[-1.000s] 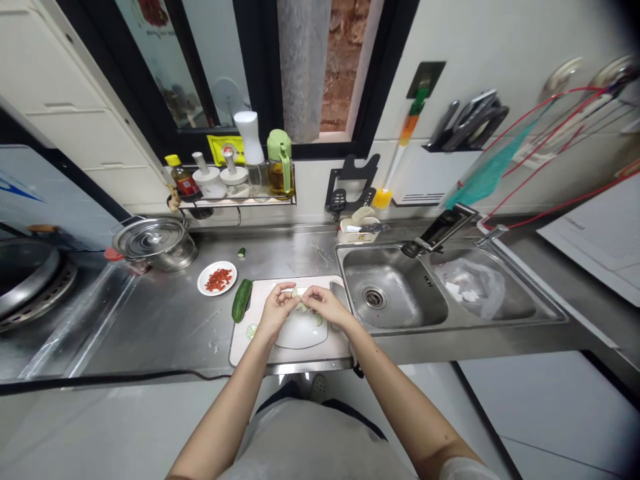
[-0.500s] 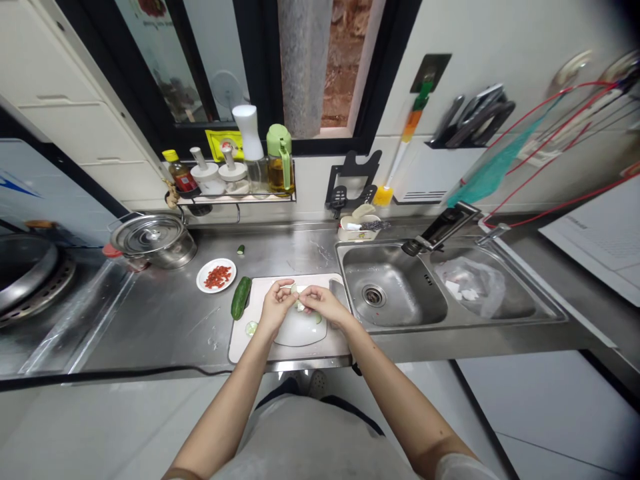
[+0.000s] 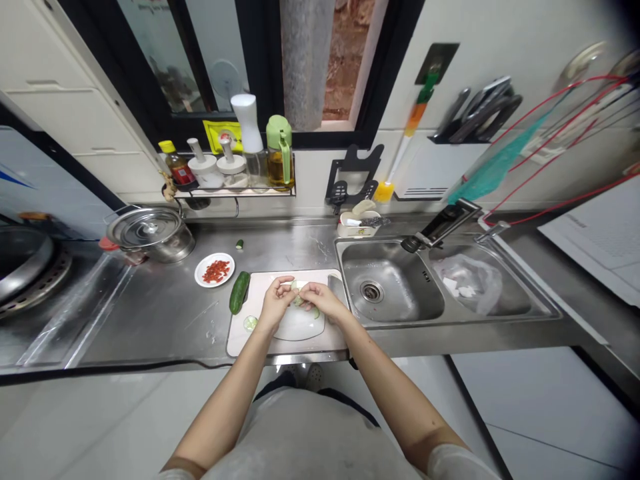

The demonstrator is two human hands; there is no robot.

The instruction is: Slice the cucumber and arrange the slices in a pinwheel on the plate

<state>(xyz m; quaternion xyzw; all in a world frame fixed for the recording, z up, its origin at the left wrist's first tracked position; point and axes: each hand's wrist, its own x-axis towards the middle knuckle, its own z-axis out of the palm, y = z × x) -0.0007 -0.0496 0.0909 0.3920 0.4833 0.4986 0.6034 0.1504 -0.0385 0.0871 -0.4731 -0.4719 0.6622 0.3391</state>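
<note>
My left hand (image 3: 277, 302) and my right hand (image 3: 323, 300) meet over the cutting board (image 3: 241, 341), fingertips pinched on a pale green cucumber slice (image 3: 298, 300). The fingers partly cover it, so its full shape is hidden. Under the hands lies a white, rounded dish-like shape (image 3: 300, 328) with a dark lower edge. Another green-rimmed piece shows by my right fingertips. One cut cucumber slice (image 3: 251, 323) lies at the board's left side. A dark green cucumber (image 3: 240, 293) rests along the board's left edge.
Left of the cucumber stands a white plate (image 3: 199, 273) of chopped red pieces. A cucumber end (image 3: 240, 245) lies behind it on the steel counter. A lidded pot (image 3: 170, 243) stands farther left. The double sink (image 3: 400, 287) is on the right, with a plastic bag (image 3: 475, 280) in its far basin.
Both hands stay together over the board, with only a slight shift of the fingers around the slice. The whole view has moved slightly; the counter things lie as before.
</note>
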